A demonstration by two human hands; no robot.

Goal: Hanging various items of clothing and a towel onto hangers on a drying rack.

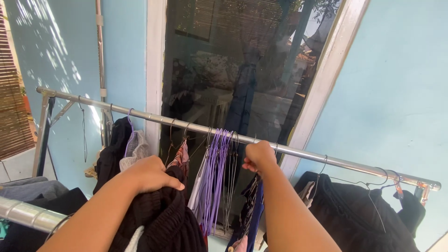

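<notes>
My left hand [150, 174] grips the top of a black knitted garment [163, 219] bunched in front of me. Up at the metal clothes rail [336, 163], my right hand [259, 157] is closed around the hook of a hanger, with a dark blue garment [254, 214] hanging just below it. A bunch of empty purple and wire hangers [217, 172] hangs on the rail between my two hands.
More clothes hang along the rail: a black and a grey garment [123, 149] at left, black clothes [359, 214] at right. A second metal bar [28, 214] crosses the lower left. Behind the rail are a dark window [242, 70] and a light blue wall [396, 93].
</notes>
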